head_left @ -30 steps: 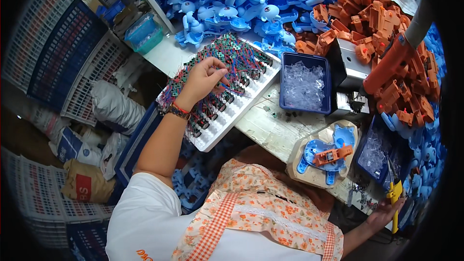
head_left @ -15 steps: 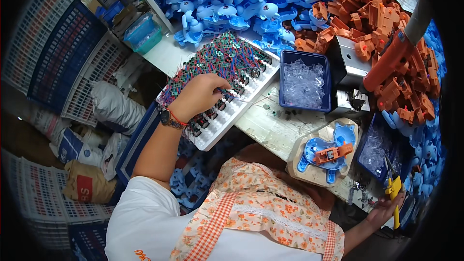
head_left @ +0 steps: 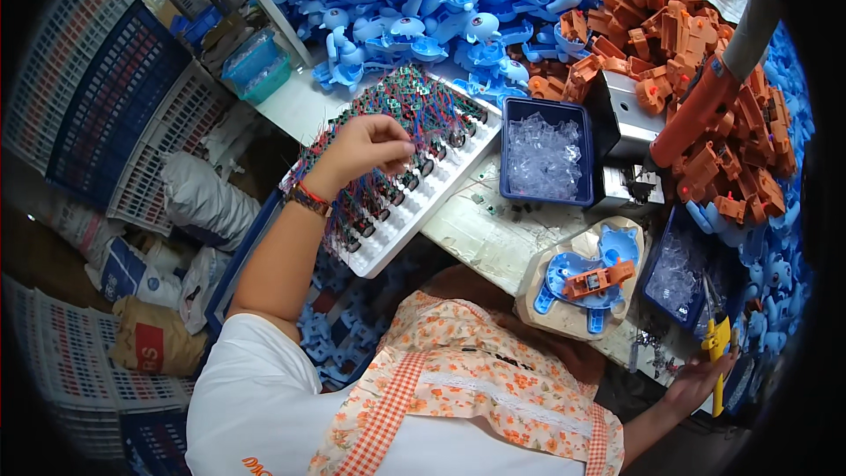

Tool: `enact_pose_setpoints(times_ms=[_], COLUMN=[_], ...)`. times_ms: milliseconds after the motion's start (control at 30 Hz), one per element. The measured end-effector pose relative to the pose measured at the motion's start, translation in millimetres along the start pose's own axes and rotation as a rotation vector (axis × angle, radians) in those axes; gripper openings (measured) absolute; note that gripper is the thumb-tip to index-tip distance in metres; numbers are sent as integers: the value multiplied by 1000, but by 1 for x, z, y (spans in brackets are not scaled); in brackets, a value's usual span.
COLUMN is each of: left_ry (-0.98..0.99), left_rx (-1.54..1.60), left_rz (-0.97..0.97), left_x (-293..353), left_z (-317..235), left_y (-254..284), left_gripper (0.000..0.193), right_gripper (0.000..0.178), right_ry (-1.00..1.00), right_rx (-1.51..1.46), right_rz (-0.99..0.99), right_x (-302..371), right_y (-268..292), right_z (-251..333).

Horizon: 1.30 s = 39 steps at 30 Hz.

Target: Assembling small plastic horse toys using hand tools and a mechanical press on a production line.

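Near the middle of the frame, the left hand is poised over a white tray, whose slots seem to keep the wired boards sorted; thumb and forefinger nearly meet, though I can't tell whether they pinch anything. Lower right, the right hand has its fingers curled round a yellow-handled tool. The block cradles a blue shell, presumably for steadiness; the navy bin holds clear pieces.

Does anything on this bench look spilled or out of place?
Slightly: small dark loose bits lie on the scuffed white worktop beside the navy rectangular plastic bin, outside any container, perhaps dropped. The thin coloured wires over the white slotted tray look tangled, though that may be normal.
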<state>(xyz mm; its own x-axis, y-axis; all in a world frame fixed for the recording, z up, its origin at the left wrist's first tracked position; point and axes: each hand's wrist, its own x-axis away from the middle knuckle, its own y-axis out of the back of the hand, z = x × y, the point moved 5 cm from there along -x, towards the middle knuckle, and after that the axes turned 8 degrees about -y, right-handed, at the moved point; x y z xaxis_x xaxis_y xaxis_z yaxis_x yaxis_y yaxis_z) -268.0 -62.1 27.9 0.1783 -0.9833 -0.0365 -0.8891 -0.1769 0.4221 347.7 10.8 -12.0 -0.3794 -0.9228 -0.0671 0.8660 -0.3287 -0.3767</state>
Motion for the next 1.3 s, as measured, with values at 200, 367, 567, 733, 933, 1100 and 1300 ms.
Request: enact_pose_setpoints(times_ms=[200, 367, 567, 733, 933, 1100, 1300], left_ry=[98, -11, -180, -234, -244, -247, -130], left_rx=[775, 751, 672, 843, 1020, 1046, 950], left_rz=[-258, -89, 81, 303, 435, 535, 423], left_x=[13, 16, 31, 45, 49, 51, 52], left_z=[-9, -54, -88, -103, -97, -99, -84], left_y=[6, -44, -131, -185, -202, -206, -205], left_gripper=[15, 13, 10, 13, 32, 35, 26], right_gripper=[49, 55, 37, 29, 31, 36, 36], right_ry=[-76, -14, 207, 654, 380, 343, 150], right_rx=[29, -4, 138, 303, 210, 196, 74], right_rz=[408, 810, 979, 1067, 1028, 1019, 1026], right_x=[2, 54, 109, 106, 91, 94, 98], right_y=[18, -52, -210, -242, -220, -217, -217], right_z=[-13, 15, 44, 35, -1, -10, -6])
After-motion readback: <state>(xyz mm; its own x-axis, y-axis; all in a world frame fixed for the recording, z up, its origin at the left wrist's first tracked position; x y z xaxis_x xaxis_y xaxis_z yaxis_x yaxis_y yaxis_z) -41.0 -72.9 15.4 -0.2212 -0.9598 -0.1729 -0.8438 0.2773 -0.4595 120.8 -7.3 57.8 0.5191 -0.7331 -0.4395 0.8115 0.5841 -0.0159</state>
